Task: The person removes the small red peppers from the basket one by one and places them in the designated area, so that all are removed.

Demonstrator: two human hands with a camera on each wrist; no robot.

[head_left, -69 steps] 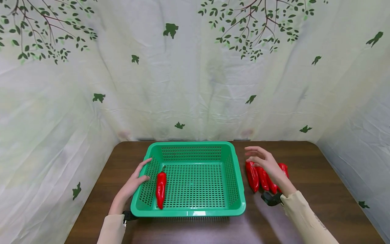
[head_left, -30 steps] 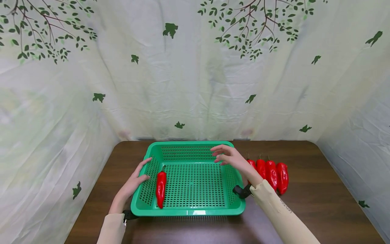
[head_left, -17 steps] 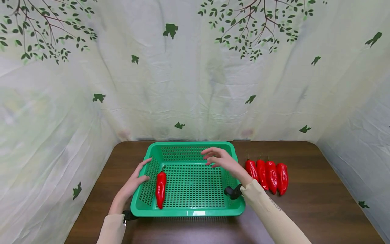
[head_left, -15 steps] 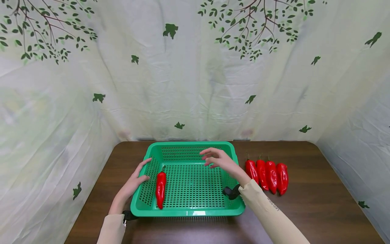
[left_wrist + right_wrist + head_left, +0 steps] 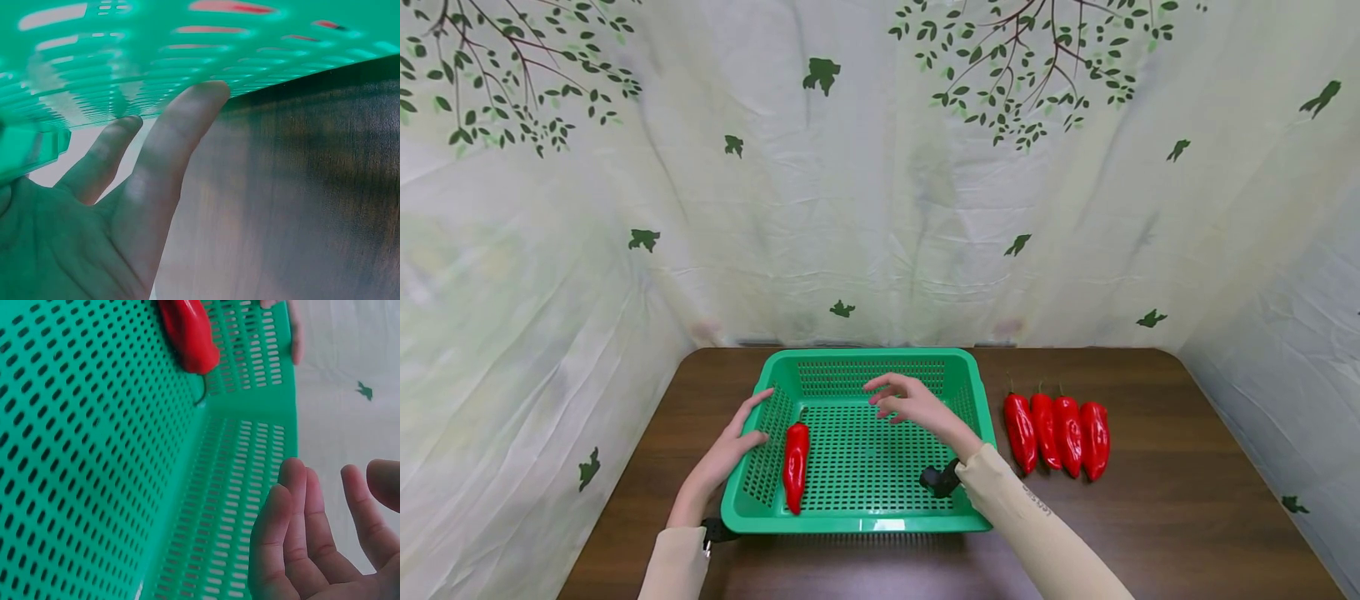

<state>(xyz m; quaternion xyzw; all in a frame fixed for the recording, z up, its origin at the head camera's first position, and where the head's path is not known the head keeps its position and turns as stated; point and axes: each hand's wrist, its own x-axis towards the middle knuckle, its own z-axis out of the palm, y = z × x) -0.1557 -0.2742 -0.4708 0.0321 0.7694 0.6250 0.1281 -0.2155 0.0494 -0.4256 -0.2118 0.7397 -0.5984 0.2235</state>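
A green plastic basket (image 5: 880, 523) with slotted walls sits on the table. Inside, along its left side, lies one red pepper (image 5: 797, 467), stem toward the back. My left hand (image 5: 730, 446) grips the basket's left rim; in the left wrist view its fingers (image 5: 165, 156) lie against the outside of the slotted wall. Over the middle of the basket hovers my right hand (image 5: 913, 404), holding nothing, its fingers loosely bent and apart. The right wrist view shows that empty hand (image 5: 319, 556) above the slotted floor and the same pepper (image 5: 189, 334) farther off.
Right of the basket, several red peppers (image 5: 1067, 437) lie side by side on the dark wooden table (image 5: 1187, 500). A pale cloth curtain (image 5: 917, 250) with leaf prints hangs behind the table and at both sides.
My right hand has moved left from above the row of peppers to over the basket, with nothing in it. The left hand, the basket and the peppers stay in place.
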